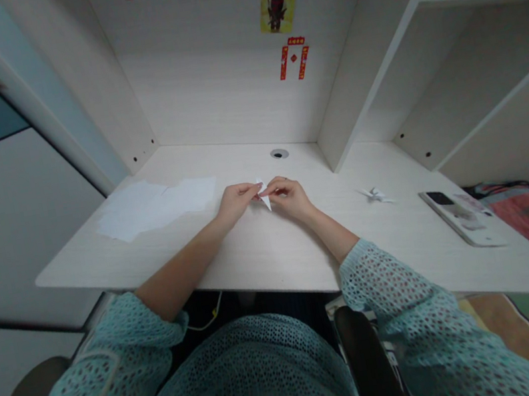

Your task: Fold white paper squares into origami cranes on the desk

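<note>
- Where the desk [264, 259] runs left of the cable hole [279, 153], loose white sheets [154, 206] lie flat, well apart from both hands.
- Left hand [235, 203]: on the person's side of the hole, slightly left of it; fingertips pinched narrow on the folded paper piece [264, 195].
- Folded paper piece: white, pointed, held between both hands, near the hole.
- Right hand [291, 197]: just beside the piece, fingers curled close, pinching it.
- Small paper figure [375, 193]: right of the hole, on the desk, untouched.
- Flat white device [460, 217]: farthest right of the hole.
</note>
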Demonstrator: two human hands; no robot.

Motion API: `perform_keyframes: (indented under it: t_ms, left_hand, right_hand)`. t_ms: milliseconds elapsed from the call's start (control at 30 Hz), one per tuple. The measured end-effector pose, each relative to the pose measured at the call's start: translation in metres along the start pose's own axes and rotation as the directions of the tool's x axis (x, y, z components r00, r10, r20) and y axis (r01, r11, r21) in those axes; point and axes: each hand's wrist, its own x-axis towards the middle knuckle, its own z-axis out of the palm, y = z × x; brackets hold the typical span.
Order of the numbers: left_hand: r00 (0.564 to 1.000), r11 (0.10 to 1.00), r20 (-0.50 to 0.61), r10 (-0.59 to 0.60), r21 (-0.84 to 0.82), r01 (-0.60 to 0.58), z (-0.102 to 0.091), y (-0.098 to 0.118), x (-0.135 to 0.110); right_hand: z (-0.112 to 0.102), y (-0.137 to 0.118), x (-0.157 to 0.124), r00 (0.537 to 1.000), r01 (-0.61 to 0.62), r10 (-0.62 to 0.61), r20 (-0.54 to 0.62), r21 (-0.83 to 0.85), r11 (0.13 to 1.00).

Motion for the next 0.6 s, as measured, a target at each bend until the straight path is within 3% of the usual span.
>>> perform_keyframes:
  t_ms: [600]
  left_hand:
    - [0.996,0.992,0.017,0.082,0.091,-0.083,-0.0021,0.0095,-0.0014]
  right_hand:
    - [-0.0024,-0.001,0.0006,0.996,0.021,-0.025,0.082,0.048,0.999]
